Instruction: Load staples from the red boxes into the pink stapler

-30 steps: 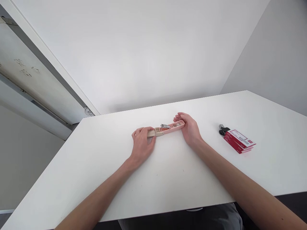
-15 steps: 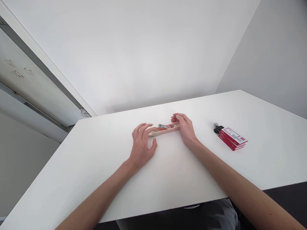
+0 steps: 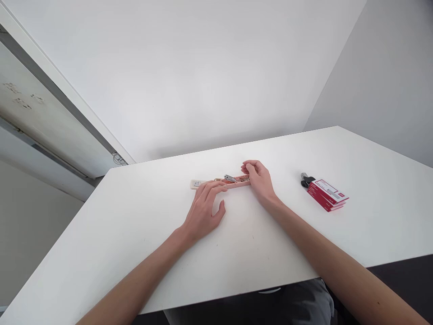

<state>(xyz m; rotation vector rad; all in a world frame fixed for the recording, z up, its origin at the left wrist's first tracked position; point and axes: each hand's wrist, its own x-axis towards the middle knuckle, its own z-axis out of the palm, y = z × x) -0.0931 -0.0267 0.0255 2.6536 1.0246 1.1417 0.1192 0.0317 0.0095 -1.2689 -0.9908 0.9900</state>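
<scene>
A: What's new with the left hand?
B: It held the cream end of the long case a second ago. Now it has let go and slid right, over the middle. Its fingers are a bit bent, the thumb sticks out apart, and it isn't pinching anything.
A: So what does that mean for the work?
B: I think those fingers are free to get at the pink part.
A: And the right hand?
B: Loosely curled at the pink part's right end. I can't tell how hard it holds on.
A: Where's the silver piece?
B: Between the hands, tipped up in the pink part.
A: Is there room?
B: Lots of table on the near side, and some to the left. The far edge is nearer, with the wall behind. The red and white cards are well off to the right.
</scene>
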